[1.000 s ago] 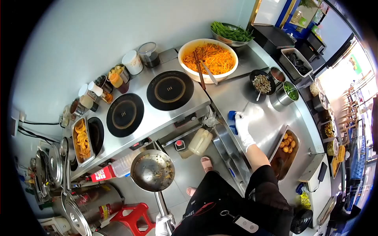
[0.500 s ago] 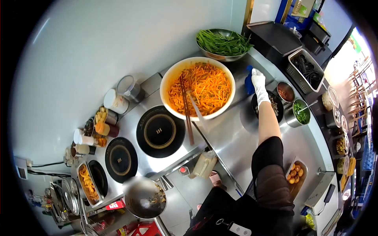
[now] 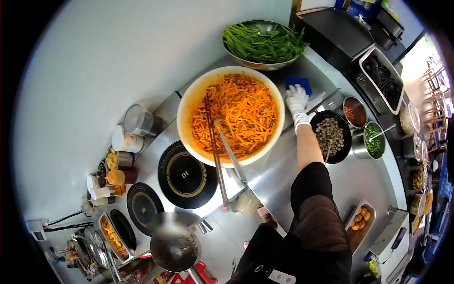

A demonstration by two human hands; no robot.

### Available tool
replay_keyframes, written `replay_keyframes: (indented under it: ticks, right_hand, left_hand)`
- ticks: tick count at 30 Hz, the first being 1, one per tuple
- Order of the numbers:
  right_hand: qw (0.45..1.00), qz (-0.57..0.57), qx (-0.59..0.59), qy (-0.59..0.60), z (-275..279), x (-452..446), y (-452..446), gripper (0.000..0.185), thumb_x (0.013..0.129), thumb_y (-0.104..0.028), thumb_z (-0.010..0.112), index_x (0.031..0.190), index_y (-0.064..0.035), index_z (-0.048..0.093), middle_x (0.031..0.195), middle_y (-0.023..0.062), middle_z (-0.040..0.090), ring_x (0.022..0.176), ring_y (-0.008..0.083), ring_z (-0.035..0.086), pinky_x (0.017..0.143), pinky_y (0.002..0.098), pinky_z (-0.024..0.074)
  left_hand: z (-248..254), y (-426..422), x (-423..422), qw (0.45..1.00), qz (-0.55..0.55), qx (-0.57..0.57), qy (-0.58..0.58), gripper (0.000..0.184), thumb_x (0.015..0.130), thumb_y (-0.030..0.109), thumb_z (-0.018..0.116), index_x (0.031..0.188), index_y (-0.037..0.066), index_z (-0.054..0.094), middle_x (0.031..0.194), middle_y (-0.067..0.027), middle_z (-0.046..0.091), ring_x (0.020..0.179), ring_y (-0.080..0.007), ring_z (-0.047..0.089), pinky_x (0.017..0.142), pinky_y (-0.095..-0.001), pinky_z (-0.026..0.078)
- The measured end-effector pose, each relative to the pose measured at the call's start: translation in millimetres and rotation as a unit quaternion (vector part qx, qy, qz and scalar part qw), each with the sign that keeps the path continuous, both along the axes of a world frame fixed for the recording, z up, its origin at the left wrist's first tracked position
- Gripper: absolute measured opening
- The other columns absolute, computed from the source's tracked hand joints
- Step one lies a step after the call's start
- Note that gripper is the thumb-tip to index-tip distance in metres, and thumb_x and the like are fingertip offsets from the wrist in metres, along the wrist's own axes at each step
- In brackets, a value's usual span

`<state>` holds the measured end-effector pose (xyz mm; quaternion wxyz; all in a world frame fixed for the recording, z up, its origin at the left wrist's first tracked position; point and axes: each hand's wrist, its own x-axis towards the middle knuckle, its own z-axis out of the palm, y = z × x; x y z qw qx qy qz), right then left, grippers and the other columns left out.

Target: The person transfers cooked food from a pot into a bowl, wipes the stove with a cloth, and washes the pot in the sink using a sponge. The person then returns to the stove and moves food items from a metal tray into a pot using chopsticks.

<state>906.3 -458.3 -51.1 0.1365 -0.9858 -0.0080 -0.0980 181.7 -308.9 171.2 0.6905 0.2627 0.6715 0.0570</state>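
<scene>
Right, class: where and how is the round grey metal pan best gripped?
Probably by its straight metal handle, coming from the wearer's side: it juts from the rim toward the picture's bottom edge, slim enough to wrap, while the pan itself is wide and holds small food scraps. The handle's end is out of frame.

Kitchen, apparently commercial
Round black hobs (image 3: 184,175) marked "IH" sit left on the silvery steel counter (image 3: 279,182), a large white basin (image 3: 185,113) of orange shreds (image 3: 248,111) beyond, a round grey steel pan (image 3: 172,253) near left.
</scene>
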Motion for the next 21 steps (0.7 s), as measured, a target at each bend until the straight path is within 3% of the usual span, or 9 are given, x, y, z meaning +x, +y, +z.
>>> replay_keyframes:
  ticks: [4,8,10,11,13,14,17,20,21]
  right_hand:
    - [0.993,0.092,0.065,-0.044,-0.9,-40.2,13.1,0.037,0.085,-0.028,0.056,0.122,-0.0206,0.061,0.136,0.0053,0.048,0.13,0.0303,0.039,0.109,0.0523,0.0261]
    - [0.986,0.132,0.085,-0.055,9.7,-61.9,16.6,0.036,0.083,-0.028,0.059,0.118,-0.0191,0.064,0.132,0.0056,0.053,0.127,0.0291,0.041,0.107,0.0502,0.0293]
    - [0.978,0.106,0.152,0.099,32.6,-70.1,15.2,0.03,0.08,-0.023,0.063,0.108,-0.0152,0.07,0.123,0.0078,0.058,0.122,0.0296,0.046,0.102,0.0445,0.0358]
    - [0.969,0.111,0.215,0.046,31.1,-69.8,14.6,0.024,0.075,-0.013,0.065,0.098,-0.0101,0.073,0.112,0.0113,0.065,0.111,0.0312,0.055,0.095,0.0382,0.0431]
    - [0.924,0.081,0.373,-0.034,28.4,-77.4,13.9,0.021,0.075,-0.006,0.063,0.095,-0.0045,0.071,0.098,0.0151,0.068,0.095,0.0324,0.063,0.088,0.0327,0.0473]
    - [0.916,0.045,0.4,-0.013,42.9,-92.8,11.1,0.028,0.075,0.001,0.059,0.1,-0.0047,0.071,0.102,0.016,0.068,0.101,0.0296,0.063,0.091,0.0312,0.0457]
    - [0.89,0.125,0.437,-0.022,109.3,-177.8,-7.2,0.034,0.075,0.007,0.05,0.102,-0.0011,0.069,0.104,0.0153,0.067,0.102,0.0256,0.062,0.092,0.0307,0.0452]
    - [0.893,0.264,0.36,-0.057,133.0,-268.5,-22.4,0.037,0.07,0.011,0.055,0.102,-0.0011,0.067,0.102,0.0172,0.066,0.098,0.0336,0.061,0.091,0.0374,0.0462]
    - [0.921,0.279,0.268,-0.043,133.7,-297.5,-23.7,0.039,0.071,0.009,0.055,0.108,-0.0027,0.065,0.11,0.0166,0.064,0.105,0.0352,0.058,0.095,0.0404,0.0439]
  left_hand:
    - [-2.4,0.0,7.1,1.0,-0.017,-0.001,-0.016,0.013,0.081,0.015,0.06,0.082,0.006,0.051,0.06,-0.0019,0.047,0.048,-0.0136,0.045,0.044,-0.0256,0.037]
    - [-4.1,-3.1,4.0,0.999,-0.028,0.009,-0.042,0.014,0.08,0.014,0.061,0.083,0.004,0.051,0.06,-0.0025,0.048,0.048,-0.014,0.046,0.045,-0.0259,0.038]
    - [-5.5,-6.8,-1.8,0.998,-0.032,0.013,-0.056,0.014,0.08,0.014,0.061,0.084,0.004,0.051,0.06,-0.0029,0.048,0.048,-0.0142,0.046,0.045,-0.0261,0.038]
    - [-5.6,-8.9,-6.3,0.997,-0.03,0.016,-0.064,0.014,0.08,0.013,0.061,0.084,0.003,0.051,0.06,-0.003,0.048,0.048,-0.0142,0.046,0.045,-0.0262,0.039]
    - [-6.9,-10.6,-17.4,0.996,-0.033,0.024,-0.079,0.015,0.08,0.013,0.061,0.085,0.003,0.051,0.061,-0.0034,0.048,0.048,-0.0144,0.047,0.045,-0.0263,0.039]
    - [-7.5,-11.1,-23.9,0.995,-0.033,0.027,-0.086,0.015,0.08,0.013,0.061,0.085,0.003,0.051,0.061,-0.0035,0.048,0.048,-0.0145,0.047,0.045,-0.0264,0.039]
    - [-16.6,-13.5,-54.8,0.99,-0.032,0.033,-0.137,0.016,0.079,0.012,0.061,0.086,0.002,0.051,0.061,-0.004,0.049,0.048,-0.0148,0.047,0.045,-0.0266,0.039]
    - [-39.3,-20.3,-114.5,0.953,-0.038,0.034,-0.299,0.016,0.079,0.011,0.061,0.087,0.001,0.051,0.061,-0.0045,0.049,0.048,-0.015,0.048,0.045,-0.0269,0.04]
    - [-13.2,-30.7,-94.6,0.982,-0.002,0.028,-0.189,0.016,0.081,0.014,0.061,0.081,0.003,0.049,0.059,-0.0038,0.047,0.047,-0.0151,0.046,0.045,-0.027,0.039]
